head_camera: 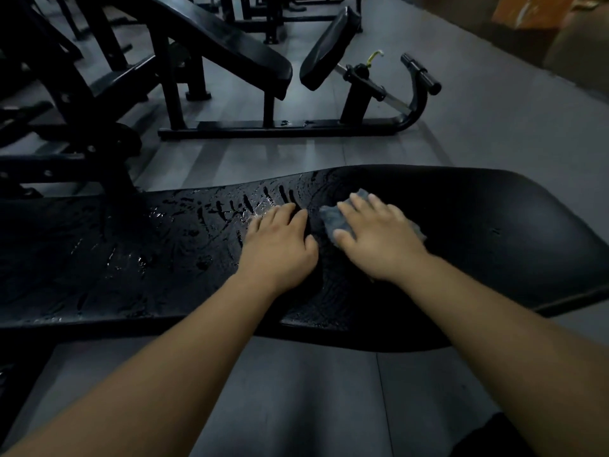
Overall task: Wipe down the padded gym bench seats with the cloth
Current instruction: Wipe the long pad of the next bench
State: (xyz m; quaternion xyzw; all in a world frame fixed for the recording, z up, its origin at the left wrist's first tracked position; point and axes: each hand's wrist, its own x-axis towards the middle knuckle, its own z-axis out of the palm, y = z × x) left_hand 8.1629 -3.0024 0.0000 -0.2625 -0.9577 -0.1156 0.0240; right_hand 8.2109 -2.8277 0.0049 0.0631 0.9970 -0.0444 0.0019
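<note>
Right hand lies flat on the grey cloth, fingers straight and a little spread, pressing it down rather than gripping it. The cloth sits near the middle of the padded seat, closer to its far edge, with its folds showing past the fingertips and the thumb. Left hand rests just beside it, palm down on the bare pad, fingers relaxed and holding nothing.

Wiping looks to be the step in hand, about midway along this seat: wet streaks shine across the left part, while the right end looks matte and probably untouched. The next move likely calls for firm, even pressure as the cloth slides toward the right end, keeping it bunched under the palm.

Beyond the far edge, across grey floor, stands 1 more inclined bench with a small black pad on its frame, presumably due for wiping too. Nothing lies on the seat in the cloth's path; the bracing left hand only blocks strokes to the left.
</note>
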